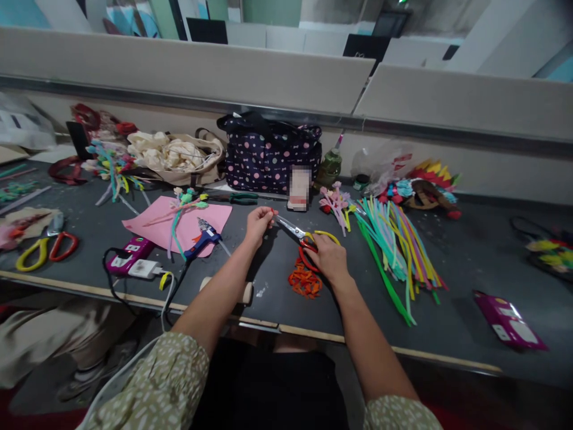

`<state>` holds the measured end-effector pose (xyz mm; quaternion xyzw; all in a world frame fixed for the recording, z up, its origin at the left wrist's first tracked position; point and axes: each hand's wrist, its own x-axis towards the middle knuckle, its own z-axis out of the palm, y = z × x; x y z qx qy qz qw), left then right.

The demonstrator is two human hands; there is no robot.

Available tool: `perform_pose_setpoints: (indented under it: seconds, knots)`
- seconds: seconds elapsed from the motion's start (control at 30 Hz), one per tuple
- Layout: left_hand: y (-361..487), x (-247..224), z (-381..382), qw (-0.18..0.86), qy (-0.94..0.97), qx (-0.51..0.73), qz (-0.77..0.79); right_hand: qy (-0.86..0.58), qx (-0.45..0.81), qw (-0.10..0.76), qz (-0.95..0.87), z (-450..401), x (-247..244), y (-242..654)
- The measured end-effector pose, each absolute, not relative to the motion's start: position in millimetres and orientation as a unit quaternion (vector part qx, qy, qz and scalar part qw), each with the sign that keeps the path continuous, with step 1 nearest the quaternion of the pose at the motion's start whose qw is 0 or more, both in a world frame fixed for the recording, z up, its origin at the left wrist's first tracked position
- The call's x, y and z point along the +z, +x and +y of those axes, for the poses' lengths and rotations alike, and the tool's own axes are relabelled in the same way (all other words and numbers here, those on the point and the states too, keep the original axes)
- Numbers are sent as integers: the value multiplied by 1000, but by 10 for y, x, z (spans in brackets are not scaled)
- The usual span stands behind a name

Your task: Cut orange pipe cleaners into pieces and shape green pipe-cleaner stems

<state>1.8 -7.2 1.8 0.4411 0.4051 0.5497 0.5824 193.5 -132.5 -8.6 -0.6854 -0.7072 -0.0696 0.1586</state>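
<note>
My right hand (pixel 330 255) is closed round the handles of a pair of scissors (pixel 293 228), one loop yellow and the other red. The blades point up and left toward my left hand (pixel 258 227). Between its thumb and fingers, my left hand pinches a small red piece (pixel 274 211), close to the blade tips; whether the blades touch it I cannot tell. A pile of small orange-red pieces (pixel 305 279) lies on the dark table (pixel 277 310) just below the scissors. A phone (pixel 299 188) leans upright beyond my hands.
Colourful pipe cleaners (pixel 394 239) lie right of my right hand. To the left are a blue glue gun (pixel 203 239) on pink paper (pixel 150 220), a purple power strip (pixel 134 254) with cables, and other scissors (pixel 49 242). A polka-dot bag (pixel 271 152) stands behind.
</note>
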Motion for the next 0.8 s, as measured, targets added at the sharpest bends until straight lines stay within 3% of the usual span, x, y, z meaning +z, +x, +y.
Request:
perform_pose_setpoints:
  seconds: [0.23,0.57,0.8]
  knots:
    - [24,16,-110,581,481,516,407,-688,-86,167,-701,-1358,-24,1840]
    - [-6,27,-69,545,425,563,454,-695,-91,163,-695,-1354,-29,1851]
    - [-66,-33,11,570,345,572,479,-695,-70,268,-664,-1265,-192,1956]
